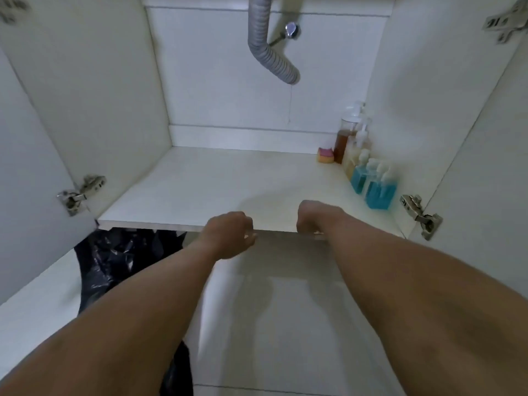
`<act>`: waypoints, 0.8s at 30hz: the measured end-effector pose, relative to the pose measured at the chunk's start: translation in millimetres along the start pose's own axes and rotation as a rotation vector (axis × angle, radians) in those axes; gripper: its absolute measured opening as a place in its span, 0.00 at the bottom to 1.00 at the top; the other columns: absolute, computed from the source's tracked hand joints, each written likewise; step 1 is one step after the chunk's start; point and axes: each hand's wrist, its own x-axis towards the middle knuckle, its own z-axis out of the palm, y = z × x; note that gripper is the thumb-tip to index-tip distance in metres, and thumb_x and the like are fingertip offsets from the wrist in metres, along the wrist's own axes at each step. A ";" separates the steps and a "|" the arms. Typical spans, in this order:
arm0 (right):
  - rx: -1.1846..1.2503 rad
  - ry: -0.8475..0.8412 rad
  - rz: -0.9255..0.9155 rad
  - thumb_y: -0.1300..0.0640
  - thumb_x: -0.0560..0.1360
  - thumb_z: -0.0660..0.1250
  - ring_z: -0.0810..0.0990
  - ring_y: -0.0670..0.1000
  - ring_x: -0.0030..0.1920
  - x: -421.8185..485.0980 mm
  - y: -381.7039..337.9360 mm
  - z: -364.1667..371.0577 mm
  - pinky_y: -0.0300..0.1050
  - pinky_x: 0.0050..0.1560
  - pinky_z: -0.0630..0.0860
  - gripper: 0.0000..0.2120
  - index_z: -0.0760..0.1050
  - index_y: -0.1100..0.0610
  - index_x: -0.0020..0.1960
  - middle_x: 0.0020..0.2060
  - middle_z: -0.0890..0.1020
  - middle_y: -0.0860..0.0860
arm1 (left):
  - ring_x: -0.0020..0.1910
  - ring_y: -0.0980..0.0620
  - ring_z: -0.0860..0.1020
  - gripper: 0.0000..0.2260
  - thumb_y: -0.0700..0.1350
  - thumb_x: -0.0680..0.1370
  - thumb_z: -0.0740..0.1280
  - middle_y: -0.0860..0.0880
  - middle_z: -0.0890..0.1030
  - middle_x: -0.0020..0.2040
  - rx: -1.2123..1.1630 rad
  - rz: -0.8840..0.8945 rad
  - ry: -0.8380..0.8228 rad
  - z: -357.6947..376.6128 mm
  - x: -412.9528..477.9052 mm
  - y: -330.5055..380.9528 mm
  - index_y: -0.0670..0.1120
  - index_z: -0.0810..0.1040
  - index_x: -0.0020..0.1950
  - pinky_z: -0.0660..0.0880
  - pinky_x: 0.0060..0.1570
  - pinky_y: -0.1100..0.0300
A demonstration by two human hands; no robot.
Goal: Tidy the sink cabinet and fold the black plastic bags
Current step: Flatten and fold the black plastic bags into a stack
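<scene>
Black plastic bags (114, 261) lie crumpled on the floor below the front left of the open sink cabinet (200, 184), partly hidden by my left forearm. Another piece of the black bags (177, 372) shows at the bottom. My left hand (228, 235) and my right hand (311, 218) hover side by side at the front edge of the cabinet floor, both with fingers curled under. I see nothing held in either hand. The cabinet floor is mostly bare.
Several pump bottles (371, 184), amber and blue, and a pink sponge (325, 155) stand along the right wall of the cabinet. A grey corrugated drain hose (271, 55) hangs from the top centre. Both doors stand open, with a metal hinge (77, 195) at the left.
</scene>
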 end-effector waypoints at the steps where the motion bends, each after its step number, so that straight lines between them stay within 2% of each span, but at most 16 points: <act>1: -0.050 -0.041 -0.036 0.61 0.77 0.65 0.82 0.58 0.54 -1.5 -12.3 -14.3 0.47 0.48 0.76 0.04 0.74 0.59 0.52 0.49 0.80 0.55 | 0.61 0.48 0.77 0.16 0.58 0.81 0.62 0.51 0.78 0.63 -0.008 -0.044 0.021 -7.7 -4.7 -11.6 0.52 0.78 0.64 0.74 0.57 0.52; 3: -0.041 -0.069 -0.120 0.57 0.77 0.68 0.85 0.57 0.50 3.8 -41.2 -32.1 0.52 0.52 0.80 0.06 0.76 0.58 0.51 0.45 0.81 0.53 | 0.64 0.48 0.75 0.17 0.59 0.80 0.64 0.51 0.78 0.64 -0.022 -0.155 0.044 -21.6 -17.3 -38.2 0.53 0.77 0.66 0.73 0.60 0.53; 5: 0.068 -0.028 -0.194 0.55 0.76 0.69 0.86 0.56 0.43 13.3 -79.0 -34.2 0.55 0.51 0.82 0.07 0.75 0.58 0.48 0.42 0.81 0.53 | 0.63 0.48 0.76 0.17 0.59 0.80 0.64 0.51 0.79 0.64 -0.008 -0.270 0.050 -34.1 -34.5 -65.9 0.53 0.76 0.66 0.73 0.60 0.53; 7: 0.140 0.016 -0.286 0.59 0.74 0.67 0.84 0.56 0.36 18.6 -122.0 -20.4 0.48 0.43 0.81 0.05 0.72 0.58 0.41 0.39 0.82 0.56 | 0.62 0.47 0.77 0.17 0.59 0.79 0.65 0.51 0.78 0.63 0.027 -0.392 0.041 -43.8 -58.7 -92.5 0.54 0.77 0.65 0.74 0.59 0.52; 8: 0.169 0.044 -0.338 0.61 0.73 0.64 0.82 0.55 0.34 18.8 -142.2 -8.8 0.43 0.38 0.78 0.07 0.69 0.57 0.37 0.37 0.80 0.56 | 0.61 0.46 0.77 0.17 0.59 0.79 0.65 0.50 0.79 0.63 0.047 -0.453 0.029 -46.3 -73.3 -103.7 0.54 0.77 0.65 0.75 0.57 0.52; 10: 0.246 0.064 -0.431 0.64 0.72 0.62 0.77 0.57 0.36 9.9 -176.9 17.0 0.43 0.35 0.71 0.09 0.67 0.56 0.35 0.35 0.75 0.55 | 0.58 0.46 0.78 0.15 0.58 0.79 0.66 0.50 0.79 0.61 0.077 -0.558 -0.005 -46.2 -105.5 -123.7 0.53 0.79 0.62 0.77 0.56 0.51; 13: 0.317 -0.002 -0.515 0.67 0.73 0.61 0.77 0.57 0.38 -4.0 -215.1 55.9 0.45 0.38 0.73 0.06 0.69 0.58 0.40 0.37 0.74 0.53 | 0.55 0.47 0.80 0.13 0.59 0.77 0.68 0.51 0.80 0.59 0.074 -0.656 -0.083 -44.5 -154.4 -145.2 0.55 0.80 0.57 0.78 0.57 0.50; 15: 0.312 -0.033 -0.585 0.68 0.74 0.60 0.76 0.55 0.38 -9.5 -239.6 73.9 0.46 0.38 0.74 0.07 0.68 0.59 0.40 0.38 0.75 0.53 | 0.57 0.48 0.79 0.14 0.60 0.77 0.69 0.53 0.80 0.59 0.078 -0.674 -0.163 -48.8 -181.7 -153.9 0.55 0.80 0.58 0.77 0.59 0.51; 17: 0.299 -0.054 -0.651 0.66 0.76 0.61 0.74 0.55 0.38 -16.3 -262.7 83.8 0.47 0.38 0.73 0.03 0.69 0.60 0.44 0.39 0.75 0.54 | 0.58 0.50 0.78 0.16 0.60 0.78 0.68 0.53 0.80 0.60 0.111 -0.661 -0.224 -57.8 -197.1 -158.2 0.53 0.80 0.60 0.76 0.61 0.51; 20: 0.197 -0.067 -0.715 0.63 0.78 0.62 0.69 0.53 0.33 -21.4 -286.2 101.3 0.49 0.37 0.71 0.04 0.66 0.60 0.49 0.33 0.69 0.53 | 0.61 0.50 0.76 0.18 0.60 0.79 0.67 0.52 0.78 0.63 0.165 -0.645 -0.319 -71.8 -201.5 -160.8 0.52 0.78 0.64 0.74 0.63 0.51; 22: 0.131 -0.073 -0.738 0.65 0.79 0.61 0.68 0.52 0.31 -22.0 -297.1 108.6 0.48 0.39 0.71 0.05 0.65 0.60 0.48 0.32 0.68 0.52 | 0.62 0.49 0.76 0.19 0.60 0.79 0.67 0.52 0.78 0.63 0.216 -0.621 -0.398 -77.8 -196.0 -165.7 0.52 0.76 0.66 0.73 0.63 0.51; 24: 0.100 -0.088 -0.749 0.65 0.79 0.61 0.67 0.52 0.32 -21.4 -304.9 109.1 0.48 0.43 0.70 0.09 0.64 0.60 0.42 0.33 0.66 0.52 | 0.63 0.48 0.75 0.20 0.59 0.79 0.67 0.51 0.78 0.63 0.265 -0.591 -0.468 -84.0 -189.9 -169.2 0.52 0.75 0.67 0.73 0.62 0.51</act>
